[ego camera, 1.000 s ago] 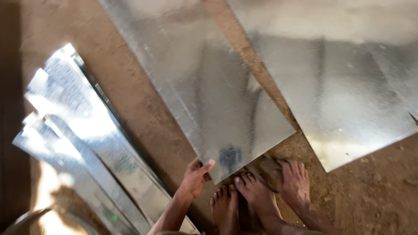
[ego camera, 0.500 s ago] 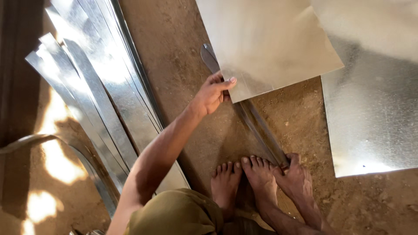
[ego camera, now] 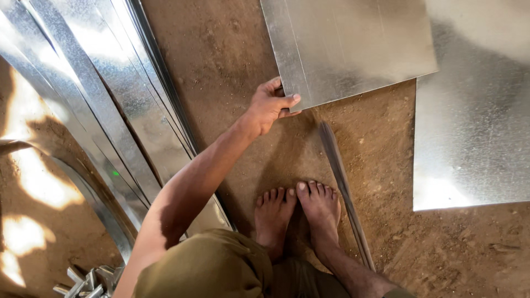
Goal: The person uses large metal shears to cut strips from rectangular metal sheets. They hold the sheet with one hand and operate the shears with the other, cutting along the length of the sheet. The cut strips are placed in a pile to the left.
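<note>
Fingers of the left hand (ego camera: 270,107) are clamped on the corner of a grey metal sheet (ego camera: 353,47) at upper centre; a thin metal strip (ego camera: 342,187) is seen on the dirt floor (ego camera: 232,49) below.

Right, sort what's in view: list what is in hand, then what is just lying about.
In hand:
- left hand, gripping a corner
- galvanized metal sheet that it holds

Lying about:
- second metal sheet, on the dirt at right
- narrow metal strip, beside the bare feet
- stack of long metal strips, at left
</note>
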